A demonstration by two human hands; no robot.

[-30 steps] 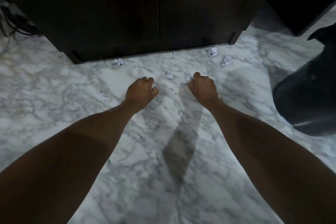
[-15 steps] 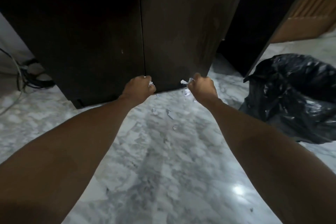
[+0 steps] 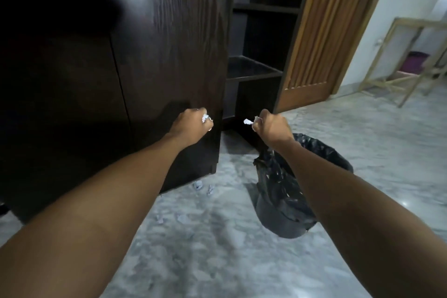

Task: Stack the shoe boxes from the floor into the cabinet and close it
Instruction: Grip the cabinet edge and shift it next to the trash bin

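A tall dark wooden cabinet fills the upper left, its two doors closed. No shoe box is in view. My left hand is closed on a crumpled scrap of white paper, held in front of the cabinet's right door. My right hand is closed on another white paper scrap, raised above the far rim of a bin lined with a black bag.
Open dark shelves stand right of the cabinet, beside a ribbed brown door. Several crumpled paper scraps lie on the marble floor by the cabinet's corner. A wooden frame leans at the far right.
My view has swung up and to the right, bringing the open shelves, the brown door and the whole bin into sight. Both hands have risen from the floor, still closed on paper scraps.
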